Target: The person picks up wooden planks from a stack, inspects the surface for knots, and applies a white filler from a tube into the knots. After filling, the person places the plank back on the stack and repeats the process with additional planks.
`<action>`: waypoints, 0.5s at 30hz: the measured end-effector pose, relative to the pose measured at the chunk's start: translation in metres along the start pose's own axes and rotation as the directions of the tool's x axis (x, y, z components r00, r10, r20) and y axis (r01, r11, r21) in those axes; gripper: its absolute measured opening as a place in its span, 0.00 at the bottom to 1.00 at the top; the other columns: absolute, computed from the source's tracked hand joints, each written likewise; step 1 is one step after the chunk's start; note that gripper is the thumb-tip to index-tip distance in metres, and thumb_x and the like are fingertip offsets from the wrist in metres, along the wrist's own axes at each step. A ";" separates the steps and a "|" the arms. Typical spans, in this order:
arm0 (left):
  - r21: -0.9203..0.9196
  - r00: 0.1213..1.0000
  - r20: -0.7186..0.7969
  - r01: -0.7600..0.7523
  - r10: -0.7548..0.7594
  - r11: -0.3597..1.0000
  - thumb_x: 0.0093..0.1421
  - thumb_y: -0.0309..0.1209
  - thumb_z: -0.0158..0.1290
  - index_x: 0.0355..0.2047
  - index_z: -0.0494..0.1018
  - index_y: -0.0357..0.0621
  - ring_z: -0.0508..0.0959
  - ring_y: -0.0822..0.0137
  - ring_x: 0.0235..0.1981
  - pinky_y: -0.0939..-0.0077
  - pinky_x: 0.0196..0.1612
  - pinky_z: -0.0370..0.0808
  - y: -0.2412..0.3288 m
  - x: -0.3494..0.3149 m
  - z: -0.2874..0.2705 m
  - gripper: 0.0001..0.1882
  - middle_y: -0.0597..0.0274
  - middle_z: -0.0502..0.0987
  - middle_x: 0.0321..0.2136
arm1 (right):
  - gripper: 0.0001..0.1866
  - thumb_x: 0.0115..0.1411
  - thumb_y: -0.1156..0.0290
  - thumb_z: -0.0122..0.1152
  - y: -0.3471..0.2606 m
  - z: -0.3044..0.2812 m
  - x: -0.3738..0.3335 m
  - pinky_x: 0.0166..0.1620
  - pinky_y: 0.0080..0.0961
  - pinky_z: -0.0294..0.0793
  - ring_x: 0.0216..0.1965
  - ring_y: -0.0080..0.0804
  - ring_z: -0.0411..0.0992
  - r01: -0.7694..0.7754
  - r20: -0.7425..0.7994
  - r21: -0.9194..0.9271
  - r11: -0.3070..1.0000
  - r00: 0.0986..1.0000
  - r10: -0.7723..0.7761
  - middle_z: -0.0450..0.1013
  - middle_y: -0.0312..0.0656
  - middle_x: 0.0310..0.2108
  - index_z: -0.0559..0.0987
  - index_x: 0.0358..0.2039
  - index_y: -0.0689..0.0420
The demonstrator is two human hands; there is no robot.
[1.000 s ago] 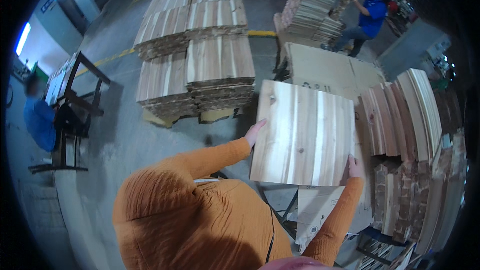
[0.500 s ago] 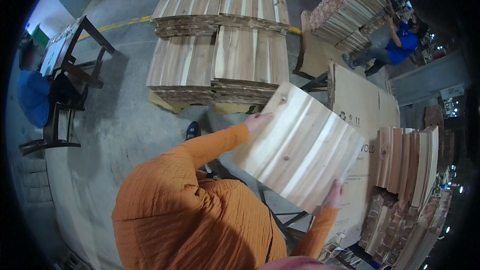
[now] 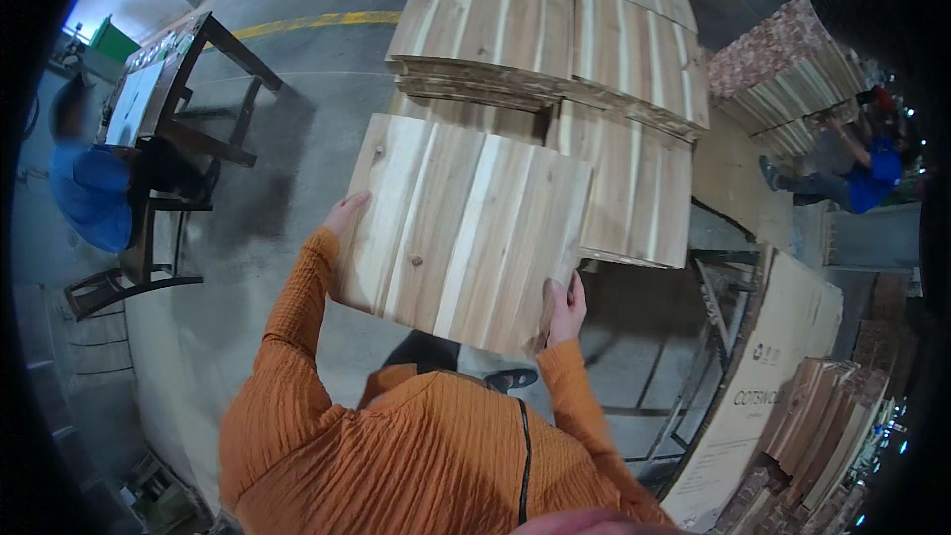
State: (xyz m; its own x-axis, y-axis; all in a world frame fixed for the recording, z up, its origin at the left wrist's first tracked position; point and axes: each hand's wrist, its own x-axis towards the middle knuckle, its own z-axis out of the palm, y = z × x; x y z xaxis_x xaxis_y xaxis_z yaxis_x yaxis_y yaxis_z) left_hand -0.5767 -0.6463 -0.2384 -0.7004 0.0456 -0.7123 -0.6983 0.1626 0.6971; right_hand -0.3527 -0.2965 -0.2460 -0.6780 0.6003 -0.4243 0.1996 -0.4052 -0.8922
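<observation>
Between my two hands I hold a striped wooden panel (image 3: pixel 461 233), light and brown strips glued side by side, with a few dark knots. My left hand (image 3: pixel 347 212) grips its left edge, and my right hand (image 3: pixel 566 310) is closed on the lower right edge. The panel is held in front of my body, overlapping the near stacks of similar panels (image 3: pixel 634 178) in the view. It hides most of the near left stack, so I cannot tell whether it touches that stack.
Taller panel stacks (image 3: pixel 485 25) stand behind. At right are a cardboard-covered stand (image 3: pixel 763 396), a pile of wood pieces (image 3: pixel 827 426) and a person in blue (image 3: pixel 872 173) by another stack (image 3: pixel 783 69). At left, a person (image 3: pixel 89 178) sits at a table (image 3: pixel 149 89).
I have turned from the cardboard-covered stand toward the stacks, carrying the panel left across the view. The panel is now more level and in front of the near stacks. Both hands keep their hold.
</observation>
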 end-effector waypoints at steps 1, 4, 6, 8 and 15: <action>0.024 0.997 -0.061 0.046 -0.045 0.999 0.53 0.51 0.54 0.53 0.65 0.40 0.76 0.64 0.36 0.69 0.39 0.73 0.007 0.006 -0.011 0.34 0.56 0.75 0.40 | 0.29 0.56 0.73 0.58 0.009 0.020 0.012 0.46 0.22 0.69 0.44 0.27 0.69 -0.051 0.019 -0.023 0.998 0.999 0.051 0.70 0.45 0.45 0.63 0.58 0.64; 0.051 0.979 -0.140 0.156 -0.148 0.986 0.53 0.51 0.53 0.52 0.66 0.40 0.76 0.64 0.35 0.69 0.40 0.73 0.021 0.031 -0.029 0.33 0.57 0.75 0.39 | 0.30 0.56 0.70 0.60 0.045 0.059 0.043 0.42 0.21 0.70 0.40 0.26 0.69 -0.116 0.009 -0.082 0.990 0.993 0.117 0.72 0.45 0.42 0.62 0.58 0.63; 0.032 0.986 -0.102 0.132 -0.128 0.991 0.54 0.51 0.53 0.51 0.68 0.40 0.76 0.65 0.35 0.69 0.40 0.73 0.013 0.055 -0.042 0.31 0.58 0.75 0.39 | 0.31 0.55 0.69 0.61 0.069 0.073 0.059 0.42 0.22 0.70 0.39 0.26 0.70 -0.142 -0.050 -0.138 0.980 0.989 0.136 0.72 0.45 0.41 0.63 0.58 0.62; -0.001 0.987 -0.065 0.147 -0.146 0.989 0.55 0.51 0.53 0.50 0.69 0.40 0.76 0.64 0.36 0.69 0.42 0.72 0.003 0.079 -0.048 0.31 0.57 0.75 0.41 | 0.32 0.54 0.68 0.62 0.075 0.085 0.069 0.42 0.22 0.70 0.40 0.26 0.69 -0.196 -0.053 -0.177 0.964 0.980 0.190 0.72 0.44 0.41 0.63 0.58 0.62; 0.030 0.984 -0.028 0.175 -0.174 0.984 0.55 0.53 0.52 0.57 0.62 0.41 0.72 0.62 0.49 0.69 0.52 0.67 -0.015 0.152 -0.050 0.37 0.54 0.70 0.51 | 0.22 0.56 0.68 0.59 0.089 0.096 0.107 0.36 0.19 0.69 0.32 0.21 0.68 0.062 0.153 -0.392 0.918 0.988 -0.001 0.71 0.36 0.35 0.69 0.50 0.62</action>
State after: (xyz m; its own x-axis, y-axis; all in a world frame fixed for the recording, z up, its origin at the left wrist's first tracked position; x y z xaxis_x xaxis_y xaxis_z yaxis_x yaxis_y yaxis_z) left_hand -0.6800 -0.6916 -0.3531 -0.5724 -0.0110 -0.8199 -0.8051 0.1975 0.5593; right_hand -0.4749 -0.3346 -0.3559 -0.7785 0.4881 -0.3946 0.4185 -0.0650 -0.9059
